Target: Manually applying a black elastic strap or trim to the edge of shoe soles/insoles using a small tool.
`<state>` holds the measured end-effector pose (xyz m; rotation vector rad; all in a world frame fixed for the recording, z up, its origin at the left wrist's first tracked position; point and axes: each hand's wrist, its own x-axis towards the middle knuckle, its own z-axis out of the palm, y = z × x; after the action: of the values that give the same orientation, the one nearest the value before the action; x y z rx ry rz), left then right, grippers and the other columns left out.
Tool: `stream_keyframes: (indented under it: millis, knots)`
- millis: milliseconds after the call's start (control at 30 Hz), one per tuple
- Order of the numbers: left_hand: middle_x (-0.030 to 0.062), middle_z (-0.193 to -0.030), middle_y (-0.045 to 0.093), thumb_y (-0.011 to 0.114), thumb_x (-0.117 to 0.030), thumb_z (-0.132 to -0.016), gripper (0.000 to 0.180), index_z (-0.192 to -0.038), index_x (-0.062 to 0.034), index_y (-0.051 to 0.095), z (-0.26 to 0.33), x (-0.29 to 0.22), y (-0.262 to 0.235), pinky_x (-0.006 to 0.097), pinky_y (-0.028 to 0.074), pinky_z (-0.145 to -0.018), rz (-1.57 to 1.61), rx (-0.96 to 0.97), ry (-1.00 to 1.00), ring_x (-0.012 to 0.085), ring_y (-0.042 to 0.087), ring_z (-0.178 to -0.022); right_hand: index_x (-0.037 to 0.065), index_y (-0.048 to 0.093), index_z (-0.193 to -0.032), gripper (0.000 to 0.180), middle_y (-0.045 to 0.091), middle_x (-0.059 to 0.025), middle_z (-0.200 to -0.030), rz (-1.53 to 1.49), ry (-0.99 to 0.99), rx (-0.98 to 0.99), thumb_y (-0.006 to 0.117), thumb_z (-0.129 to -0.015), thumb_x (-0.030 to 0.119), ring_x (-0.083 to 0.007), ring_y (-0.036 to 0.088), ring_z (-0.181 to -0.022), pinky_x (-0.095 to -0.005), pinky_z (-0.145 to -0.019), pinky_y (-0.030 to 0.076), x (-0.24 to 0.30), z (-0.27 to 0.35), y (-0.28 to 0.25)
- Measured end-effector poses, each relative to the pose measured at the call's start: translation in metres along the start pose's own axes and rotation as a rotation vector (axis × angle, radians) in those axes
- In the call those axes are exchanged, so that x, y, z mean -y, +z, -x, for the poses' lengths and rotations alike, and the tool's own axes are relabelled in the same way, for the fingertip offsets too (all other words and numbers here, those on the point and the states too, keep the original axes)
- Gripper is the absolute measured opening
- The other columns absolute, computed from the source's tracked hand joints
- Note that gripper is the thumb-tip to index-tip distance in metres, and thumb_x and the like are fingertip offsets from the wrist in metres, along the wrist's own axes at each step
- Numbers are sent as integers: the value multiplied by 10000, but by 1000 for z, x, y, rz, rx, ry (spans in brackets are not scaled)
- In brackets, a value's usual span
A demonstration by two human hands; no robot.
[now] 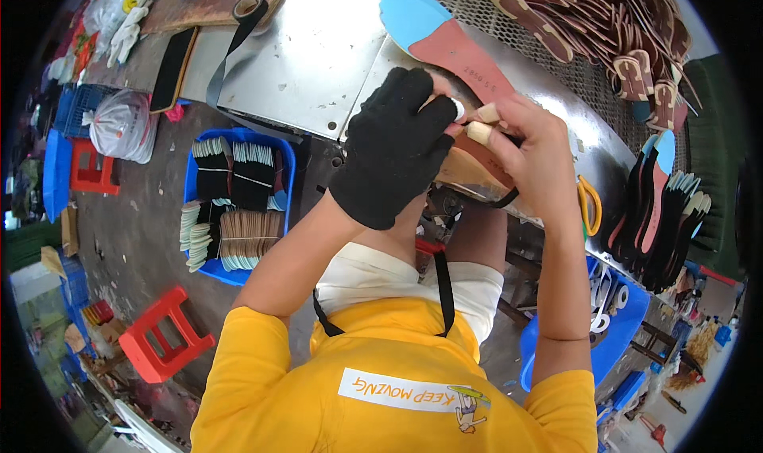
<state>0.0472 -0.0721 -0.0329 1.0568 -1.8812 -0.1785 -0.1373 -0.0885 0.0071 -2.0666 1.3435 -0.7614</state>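
Note:
My left hand (pixel 393 147), in a black glove, and my bare right hand (pixel 534 155), with taped fingertips, meet over the edge of the metal worktable (pixel 310 63). Both grip a tan insole (pixel 465 171), pressing on its upper end. Much of the insole is hidden behind the two hands. A blue and red insole (pixel 441 32) lies flat on the table just beyond the hands. Yellow-handled scissors (pixel 589 204) lie to the right of my right hand.
A pile of brown insoles (pixel 604 16) fills the far right of the table. Dark insoles (pixel 664 211) stand in a row at right. A blue crate of stacked insoles (pixel 238 203), a red stool (pixel 163 334) and a plastic bag (pixel 123 125) sit on the floor at left.

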Motion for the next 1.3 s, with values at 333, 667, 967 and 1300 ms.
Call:
stream_keyframes:
  millis: [333,667,967,1300]
  knots:
    - [97,-905,603,632,48,-742,365,-1040,-144,721,-4,5,3,341,509,-674,73,163,50,279,624,-798,2,672,-884,169,604,-52,-643,-65,220,143,715,-795,139,-99,526,-603,-278,-574,444,-15,2,-41]
    - [85,-914,563,611,73,-742,407,-1066,-147,723,-4,-1,2,325,501,-696,-3,244,36,252,603,-813,8,698,-865,140,658,-64,-792,-122,487,-79,744,-748,68,-151,582,-680,-298,-651,459,-3,36,-22]
    - [99,-908,567,715,-96,-724,270,-991,-112,677,-21,-10,15,374,507,-686,-66,289,-4,301,601,-815,17,610,-866,162,573,-132,-814,212,9,-260,706,-737,35,-349,589,-738,-401,-651,473,-11,50,-6]
    - [81,-873,578,733,-128,-716,214,-909,-93,649,-38,-23,41,370,486,-678,76,384,267,278,580,-790,17,713,-867,127,644,-51,-816,-384,274,-67,732,-742,33,-106,592,-703,-260,-638,476,-51,67,-54]
